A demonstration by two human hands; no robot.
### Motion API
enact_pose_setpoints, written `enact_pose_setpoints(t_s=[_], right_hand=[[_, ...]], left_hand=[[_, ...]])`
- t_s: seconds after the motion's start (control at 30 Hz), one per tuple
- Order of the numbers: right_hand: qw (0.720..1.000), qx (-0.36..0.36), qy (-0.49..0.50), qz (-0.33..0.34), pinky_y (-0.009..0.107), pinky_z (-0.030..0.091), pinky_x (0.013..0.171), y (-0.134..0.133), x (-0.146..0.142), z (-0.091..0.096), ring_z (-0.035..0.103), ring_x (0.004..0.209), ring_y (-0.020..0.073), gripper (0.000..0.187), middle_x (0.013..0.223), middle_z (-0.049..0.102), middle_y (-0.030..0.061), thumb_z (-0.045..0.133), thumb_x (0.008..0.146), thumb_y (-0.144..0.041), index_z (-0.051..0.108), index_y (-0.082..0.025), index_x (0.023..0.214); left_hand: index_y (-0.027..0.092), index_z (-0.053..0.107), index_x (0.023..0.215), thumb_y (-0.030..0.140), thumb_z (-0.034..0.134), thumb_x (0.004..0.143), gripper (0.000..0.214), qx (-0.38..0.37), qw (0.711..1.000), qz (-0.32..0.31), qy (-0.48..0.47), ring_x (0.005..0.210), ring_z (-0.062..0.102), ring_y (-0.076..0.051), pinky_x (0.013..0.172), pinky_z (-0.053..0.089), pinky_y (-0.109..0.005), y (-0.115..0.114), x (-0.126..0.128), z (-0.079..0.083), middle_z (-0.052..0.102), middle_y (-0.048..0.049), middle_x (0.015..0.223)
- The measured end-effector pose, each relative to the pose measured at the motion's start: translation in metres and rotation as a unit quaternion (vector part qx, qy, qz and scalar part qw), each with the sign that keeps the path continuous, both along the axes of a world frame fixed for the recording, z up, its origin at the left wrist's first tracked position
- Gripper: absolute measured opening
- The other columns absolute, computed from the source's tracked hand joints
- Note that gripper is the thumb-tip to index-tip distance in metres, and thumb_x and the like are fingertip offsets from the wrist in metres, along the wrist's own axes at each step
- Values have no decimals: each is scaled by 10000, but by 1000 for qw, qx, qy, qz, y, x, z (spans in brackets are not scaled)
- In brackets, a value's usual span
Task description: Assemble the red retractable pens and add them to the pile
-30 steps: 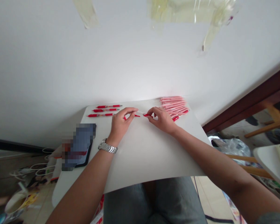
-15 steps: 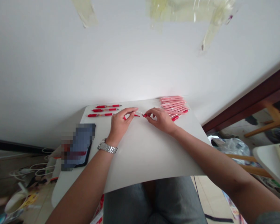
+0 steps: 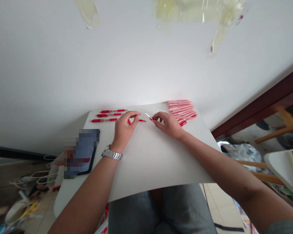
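Observation:
My left hand (image 3: 124,127) is closed in a pinch on a red pen part (image 3: 130,121), and a thin red piece (image 3: 142,120) lies just right of it on the white table (image 3: 148,159). My right hand (image 3: 168,123) pinches a slim pen piece with a red end and a clear tip (image 3: 149,116) that points left. The two hands are a short gap apart. Three assembled red pens (image 3: 109,115) lie in a row at the table's far left. A pile of pink-wrapped pens (image 3: 182,109) lies at the far right, behind my right hand.
A dark blurred object (image 3: 82,152) lies on the table's left edge. A white wall (image 3: 112,58) rises behind the table. Cables and clutter (image 3: 26,182) lie on the floor to the left; wooden furniture (image 3: 283,123) and a bag (image 3: 241,152) stand to the right. My knees (image 3: 161,208) are under the table.
My hands have drawn slightly apart: the clear-tipped piece in my right hand no longer reaches my left fingers. My left hand shifted a little left.

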State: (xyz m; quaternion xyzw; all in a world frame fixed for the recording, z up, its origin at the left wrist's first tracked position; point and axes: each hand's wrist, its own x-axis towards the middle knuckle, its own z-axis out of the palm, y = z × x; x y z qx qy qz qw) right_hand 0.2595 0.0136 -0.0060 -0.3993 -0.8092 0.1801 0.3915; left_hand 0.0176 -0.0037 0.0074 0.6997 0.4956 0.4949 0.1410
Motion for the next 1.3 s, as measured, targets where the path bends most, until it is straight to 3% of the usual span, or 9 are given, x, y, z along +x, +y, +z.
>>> enact_pose_setpoints(t_s=[0.2, 0.3, 0.53, 0.93, 1.3], right_hand=[[1000, 1, 20, -2, 303, 485, 722, 2, 0, -2, 604, 771, 167, 93, 943, 746, 27, 643, 1012, -303, 687, -230, 1051], [1000, 0, 21, -6, 307, 488, 717, 2, 0, -2, 609, 769, 170, 106, 937, 747, 31, 644, 1017, -327, 685, -232, 1041], [1000, -2, 19, -8, 303, 487, 713, 1, -1, -2, 607, 762, 166, 102, 936, 747, 31, 648, 1013, -318, 689, -229, 1041], [1000, -2, 19, -9, 308, 489, 711, 1, -2, -1, 611, 765, 169, 125, 939, 755, 34, 648, 1019, -346, 693, -230, 1037], [1000, -8, 13, -12, 314, 498, 724, 3, 0, -3, 614, 775, 175, 118, 934, 757, 32, 650, 1013, -343, 700, -237, 1031]], left_hand=[[243, 746, 1200, 238, 689, 968, 239, 19, 988, 9, 154, 1165, 664, -292, 1093, 523, -485, 4, -5, -4, 742, -74, 1206], [256, 761, 1191, 233, 700, 951, 248, 14, 983, 4, 185, 1175, 638, -307, 1107, 511, -502, 6, -7, -9, 710, -81, 1223], [275, 794, 1106, 260, 718, 943, 181, 12, 978, 20, 205, 1209, 615, -327, 1139, 489, -536, 11, -11, -20, 694, -74, 1306], [271, 796, 969, 258, 709, 969, 88, 11, 973, 23, 228, 1193, 615, -335, 1086, 505, -557, 9, -8, -15, 704, -72, 1310], [266, 783, 995, 247, 689, 981, 97, 15, 980, 21, 199, 1174, 638, -317, 1084, 494, -530, 9, -7, -11, 723, -70, 1280]])
